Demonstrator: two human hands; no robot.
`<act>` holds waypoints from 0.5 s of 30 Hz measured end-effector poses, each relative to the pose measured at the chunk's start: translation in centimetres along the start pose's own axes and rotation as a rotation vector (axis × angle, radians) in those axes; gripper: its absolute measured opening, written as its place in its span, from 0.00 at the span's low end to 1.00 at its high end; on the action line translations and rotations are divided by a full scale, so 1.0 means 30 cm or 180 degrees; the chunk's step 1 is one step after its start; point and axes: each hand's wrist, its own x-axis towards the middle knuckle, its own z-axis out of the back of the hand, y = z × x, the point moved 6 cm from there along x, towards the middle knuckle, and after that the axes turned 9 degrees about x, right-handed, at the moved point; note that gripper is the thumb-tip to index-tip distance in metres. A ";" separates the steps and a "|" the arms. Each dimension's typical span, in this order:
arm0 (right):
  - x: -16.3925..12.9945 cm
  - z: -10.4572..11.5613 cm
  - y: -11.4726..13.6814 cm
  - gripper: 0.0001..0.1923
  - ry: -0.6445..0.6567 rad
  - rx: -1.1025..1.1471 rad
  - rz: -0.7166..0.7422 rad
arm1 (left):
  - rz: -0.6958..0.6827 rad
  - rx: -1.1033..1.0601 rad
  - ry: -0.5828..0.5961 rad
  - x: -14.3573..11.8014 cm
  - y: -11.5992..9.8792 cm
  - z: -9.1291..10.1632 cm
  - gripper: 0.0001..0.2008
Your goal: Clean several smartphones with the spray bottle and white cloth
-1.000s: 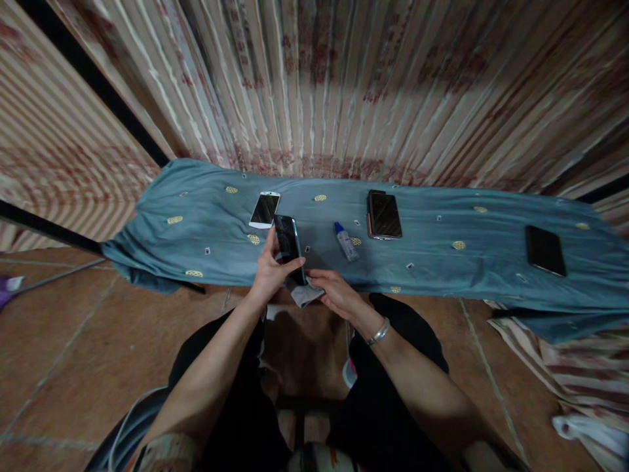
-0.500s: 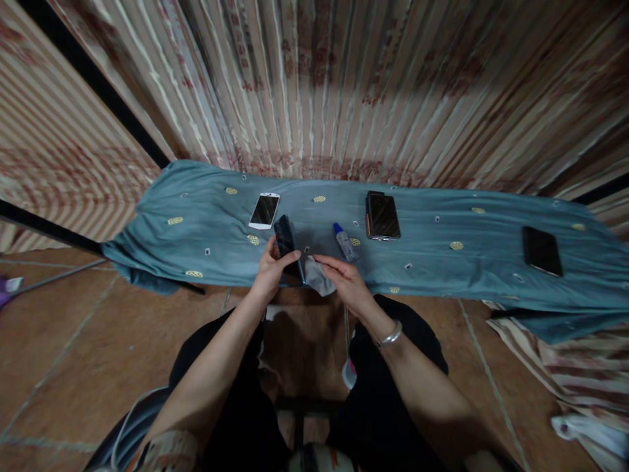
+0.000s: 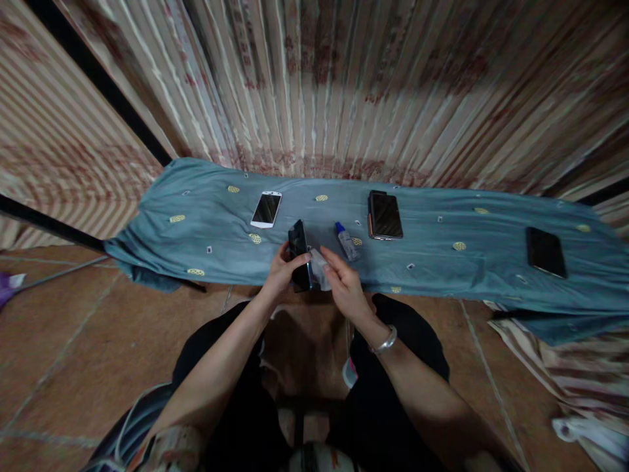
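1. The left hand (image 3: 282, 272) is closed around a dark phone (image 3: 299, 254), fingers clamped on its edges, holding it nearly on edge just above the near rim of the blue cloth (image 3: 432, 262). Held this way the phone's face is turned toward the other hand, which seems the reason for the tilt.
2. The right hand (image 3: 344, 285) pinches a small pale wipe (image 3: 320, 269) between thumb and fingers and presses it against the phone's side (the wipe is partly hidden by the fingers). A bracelet (image 3: 386, 342) sits on that wrist.
3. On the cloth, well apart from one another, lie a white phone (image 3: 266, 209) to the left, a small bottle (image 3: 346, 240) just beyond the right hand, a cased phone (image 3: 384, 214) behind the bottle, and a black phone (image 3: 545, 252) far right. They look laid out in a row within reach.
4. Compared with a second ago, the dark phone has shifted right and turned from facing up to standing more on edge. The right hand has risen from below the cloth's rim, bringing the wipe up to meet the phone. The things lying on the cloth have not moved.
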 end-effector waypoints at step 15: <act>-0.003 -0.042 -0.066 0.15 -0.0310 0.2042 -0.1124 | -0.0037 -0.0054 -0.0420 0.009 -0.005 0.015 0.30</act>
